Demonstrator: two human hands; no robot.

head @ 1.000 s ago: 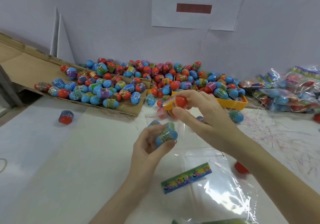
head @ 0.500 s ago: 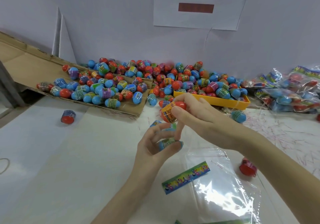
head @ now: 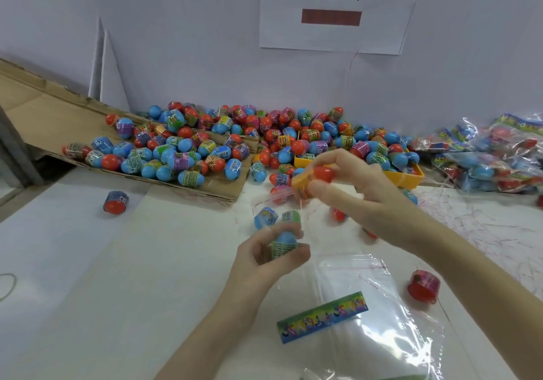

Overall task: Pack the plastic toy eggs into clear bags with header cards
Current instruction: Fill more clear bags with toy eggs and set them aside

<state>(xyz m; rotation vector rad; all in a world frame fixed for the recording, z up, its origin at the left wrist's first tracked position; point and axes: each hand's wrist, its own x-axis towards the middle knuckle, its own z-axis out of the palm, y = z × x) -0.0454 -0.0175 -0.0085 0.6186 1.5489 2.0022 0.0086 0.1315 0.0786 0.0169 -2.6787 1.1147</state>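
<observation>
White counter under a grey wall, heap of toy eggs across mid frame, clear bag with header card lower right, right hand – grip pinching a red-orange egg, left hand – grip curled round a blue egg

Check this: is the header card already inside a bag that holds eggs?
No. The header card lies in a flat clear bag on the table, with no eggs in it.
</observation>
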